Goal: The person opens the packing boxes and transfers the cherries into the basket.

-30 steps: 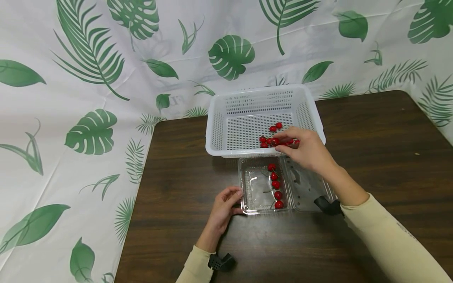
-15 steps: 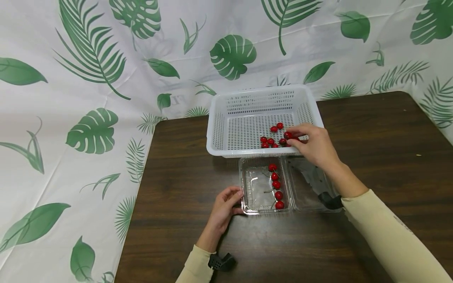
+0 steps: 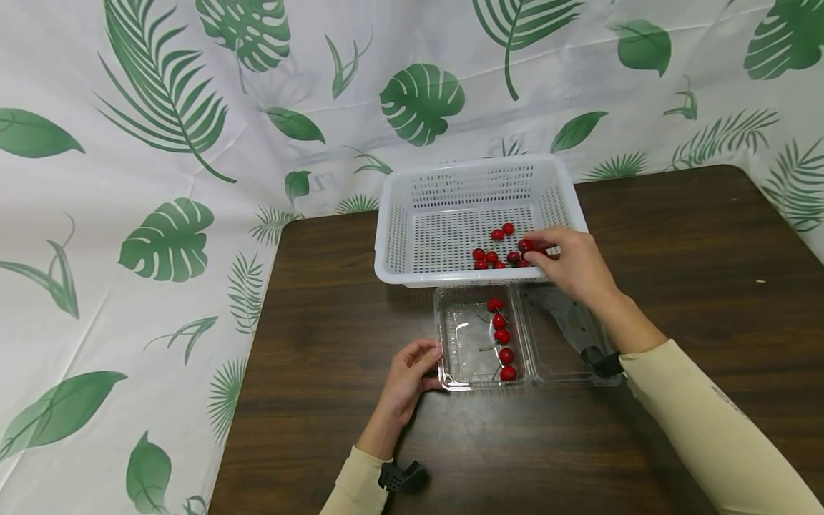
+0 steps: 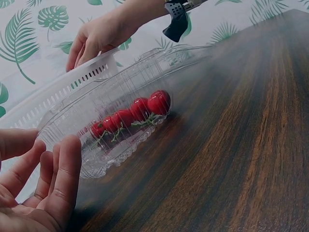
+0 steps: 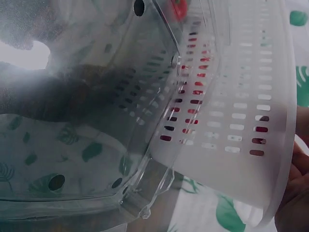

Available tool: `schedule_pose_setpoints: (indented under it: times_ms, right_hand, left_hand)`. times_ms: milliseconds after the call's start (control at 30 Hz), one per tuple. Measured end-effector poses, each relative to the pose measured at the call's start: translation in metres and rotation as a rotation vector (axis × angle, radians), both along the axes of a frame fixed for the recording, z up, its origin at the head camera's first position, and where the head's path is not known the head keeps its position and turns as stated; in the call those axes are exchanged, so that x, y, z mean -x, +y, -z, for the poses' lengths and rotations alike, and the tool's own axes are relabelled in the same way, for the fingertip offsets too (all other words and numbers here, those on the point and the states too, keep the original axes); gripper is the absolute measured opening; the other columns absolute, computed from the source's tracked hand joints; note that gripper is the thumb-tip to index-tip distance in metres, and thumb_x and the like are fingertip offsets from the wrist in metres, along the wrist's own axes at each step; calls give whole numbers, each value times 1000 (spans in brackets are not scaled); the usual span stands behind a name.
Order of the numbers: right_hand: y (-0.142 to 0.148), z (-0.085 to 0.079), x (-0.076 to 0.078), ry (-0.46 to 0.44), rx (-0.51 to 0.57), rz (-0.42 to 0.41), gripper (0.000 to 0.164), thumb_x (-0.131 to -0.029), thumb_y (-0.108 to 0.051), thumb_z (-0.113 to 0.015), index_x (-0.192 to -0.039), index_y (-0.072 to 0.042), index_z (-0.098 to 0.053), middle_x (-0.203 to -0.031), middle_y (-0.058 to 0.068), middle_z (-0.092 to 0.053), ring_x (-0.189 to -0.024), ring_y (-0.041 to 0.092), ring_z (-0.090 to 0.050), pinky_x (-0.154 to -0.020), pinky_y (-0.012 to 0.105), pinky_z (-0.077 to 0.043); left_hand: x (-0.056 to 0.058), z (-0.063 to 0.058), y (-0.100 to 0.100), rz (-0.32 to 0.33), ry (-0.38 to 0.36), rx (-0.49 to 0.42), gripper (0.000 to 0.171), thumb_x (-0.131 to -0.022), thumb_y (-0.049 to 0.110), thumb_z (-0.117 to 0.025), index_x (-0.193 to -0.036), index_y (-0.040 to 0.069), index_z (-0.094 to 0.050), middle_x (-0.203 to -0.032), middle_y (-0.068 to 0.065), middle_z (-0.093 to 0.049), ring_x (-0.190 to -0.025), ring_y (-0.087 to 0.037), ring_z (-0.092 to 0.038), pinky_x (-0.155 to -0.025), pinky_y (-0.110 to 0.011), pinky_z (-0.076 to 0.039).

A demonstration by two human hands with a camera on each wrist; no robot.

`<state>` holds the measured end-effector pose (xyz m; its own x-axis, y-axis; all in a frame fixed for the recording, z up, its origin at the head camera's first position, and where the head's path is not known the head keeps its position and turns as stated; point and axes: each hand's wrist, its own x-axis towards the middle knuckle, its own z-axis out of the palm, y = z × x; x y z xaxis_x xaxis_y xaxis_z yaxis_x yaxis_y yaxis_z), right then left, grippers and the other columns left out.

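My left hand (image 3: pixel 407 379) pinches the left edge of a clear plastic clamshell box (image 3: pixel 460 357), thumb above and fingers lower. In the left wrist view, those fingers (image 4: pixel 65 179) lie close against the box wall. A row of several red cherries (image 3: pixel 502 336) with green stems runs along the box's right side. My right hand (image 3: pixel 573 265) reaches over the front right of a white perforated basket (image 3: pixel 386 257), a cherry (image 3: pixel 525 244) between thumb and fingertips. Several more cherries (image 3: pixel 492 257) lie beneath and left of it. The right wrist view mostly hides that hand behind the basket wall (image 5: pixel 251 183).
The box's clear lid (image 3: pixel 560 350) lies folded out to the right, under my right forearm, with holes in it. The basket stands just behind the box on the dark wooden table (image 3: pixel 322 300). A leaf-patterned white cloth (image 3: pixel 347 93) hangs behind and left.
My right hand has moved right inside the basket, from the front cherries to the ones near the right wall, then stayed almost still. My left hand and the box have kept their place.
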<state>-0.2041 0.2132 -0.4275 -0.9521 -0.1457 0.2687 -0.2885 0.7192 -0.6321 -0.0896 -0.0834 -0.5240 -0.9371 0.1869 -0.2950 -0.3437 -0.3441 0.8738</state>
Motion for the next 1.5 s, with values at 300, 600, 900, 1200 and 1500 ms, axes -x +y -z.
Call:
schedule_pose_setpoints:
  times_ms: [300, 600, 900, 1200, 1500]
  right_hand:
    - [-1, -1, -2, -25, 14, -30, 35, -86, -6, -75, -119, 2, -67, -117, 19, -65, -99, 35, -65, -81, 53, -56]
    - [-21, -15, -19, 195, 54, -73, 28, -81, -3, -79, -108, -2, -73, -107, 12, -70, -96, 25, -64, -72, 44, -57]
    - [-51, -18, -44, 155, 35, -232, 29, -81, -4, -80, -109, -4, -72, -101, 8, -68, -88, 23, -64, -69, 39, -60]
    - [-75, 8, -56, -16, -278, -311, 38, -81, -8, -80, -117, -5, -69, -115, 11, -63, -95, 27, -62, -78, 43, -55]
    - [-91, 29, -59, 15, -523, -282, 33, -81, 4, -73, -113, -2, -68, -112, 18, -59, -100, 33, -60, -66, 42, -58]
  left_hand:
    - [0, 0, 0, 1, 4, -6, 16, -93, 9, -67, -105, 1, -61, -90, -5, -60, -74, -18, -61, -54, -28, -57]
    - [0, -1, 0, 2, 5, -11, 25, -93, 9, -67, -110, -7, -58, -90, -6, -61, -74, -17, -61, -54, -28, -57]
    - [0, -1, 0, 6, 1, -3, 23, -92, 10, -67, -108, -4, -59, -91, -6, -61, -74, -18, -61, -54, -28, -57]
    - [0, -1, 0, 4, 3, -5, 24, -93, 9, -67, -109, -5, -59, -91, -6, -61, -74, -18, -61, -54, -29, -57]
    - [0, -1, 0, 10, 7, -3, 25, -93, 10, -67, -110, -6, -58, -91, -6, -61, -75, -19, -61, -55, -29, -57]
